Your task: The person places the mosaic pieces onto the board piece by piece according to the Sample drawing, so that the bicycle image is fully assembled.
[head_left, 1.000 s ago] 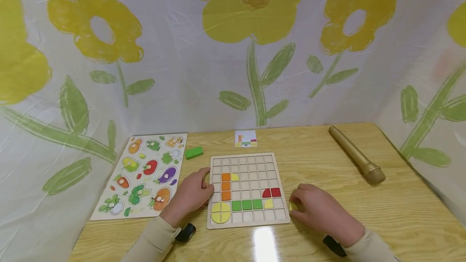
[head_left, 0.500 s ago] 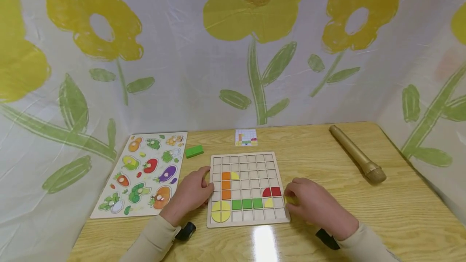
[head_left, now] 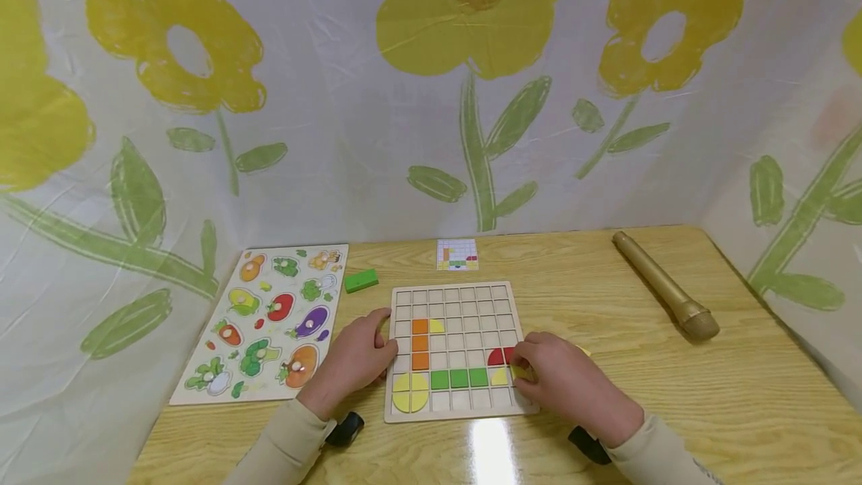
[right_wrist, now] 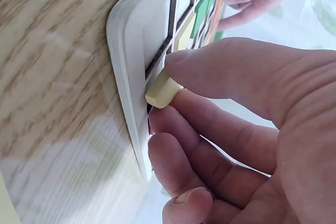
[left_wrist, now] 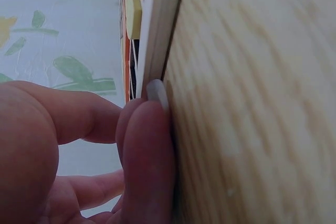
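Observation:
A wooden grid board (head_left: 465, 298) lies flat on the table. It bears orange squares (head_left: 420, 343), green squares (head_left: 459, 378), a red quarter-circle (head_left: 496, 356) and yellow quarter-circles (head_left: 402, 401). At the board's left edge rests my left hand (head_left: 357, 350), its fingertips touching the rim; the left wrist view shows a fingernail against the board's side. My right hand (head_left: 572, 384) pinches a small yellow piece (right_wrist: 164, 92) between thumb and fingers. That piece sits tilted over a cell by the board's right rim, beneath the red pieces. The hand partly hides it in the head view.
A vegetable puzzle board (head_left: 269, 320) lies on the left. Near it is a green block (head_left: 361, 281). A small pattern card (head_left: 457, 254) lies behind the grid. A gold microphone-shaped object (head_left: 663, 283) lies at the right. Part of another yellow piece (head_left: 584, 350) shows beyond my right hand.
My right hand has moved left with the yellow piece, from beside the board to over its right column. My left hand has stayed at the board's left edge.

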The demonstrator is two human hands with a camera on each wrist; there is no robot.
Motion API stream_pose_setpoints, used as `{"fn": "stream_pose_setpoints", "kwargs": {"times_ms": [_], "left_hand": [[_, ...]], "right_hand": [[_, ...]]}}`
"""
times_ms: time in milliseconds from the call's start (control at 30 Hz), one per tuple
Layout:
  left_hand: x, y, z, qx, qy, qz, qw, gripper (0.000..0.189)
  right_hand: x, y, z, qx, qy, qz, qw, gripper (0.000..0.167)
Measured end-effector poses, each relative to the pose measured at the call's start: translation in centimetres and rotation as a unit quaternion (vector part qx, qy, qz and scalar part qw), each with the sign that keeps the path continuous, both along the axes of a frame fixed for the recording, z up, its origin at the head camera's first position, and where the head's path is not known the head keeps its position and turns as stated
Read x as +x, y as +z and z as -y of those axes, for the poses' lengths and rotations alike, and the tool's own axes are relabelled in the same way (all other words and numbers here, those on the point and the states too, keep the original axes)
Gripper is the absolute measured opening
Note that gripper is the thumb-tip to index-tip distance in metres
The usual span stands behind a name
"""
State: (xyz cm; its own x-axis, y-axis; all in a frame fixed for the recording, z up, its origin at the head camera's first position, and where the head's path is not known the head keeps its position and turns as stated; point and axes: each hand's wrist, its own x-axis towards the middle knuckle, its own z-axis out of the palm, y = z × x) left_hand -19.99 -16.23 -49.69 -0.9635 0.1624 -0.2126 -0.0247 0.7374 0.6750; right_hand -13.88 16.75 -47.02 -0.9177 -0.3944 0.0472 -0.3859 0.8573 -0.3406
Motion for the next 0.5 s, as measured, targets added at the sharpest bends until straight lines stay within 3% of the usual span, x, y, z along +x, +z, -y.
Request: {"fn": "stream_pose_setpoints", "kwargs": {"times_ms": [500], "left_hand": [[0.04, 0.08, -0.06, -0.002, -0.002, -0.004, 1.0000, 0.065]], "right_hand": [[0.02, -0.30, 0.07, -0.005, 0.002, -0.009, 0.9999, 0.014]]}}
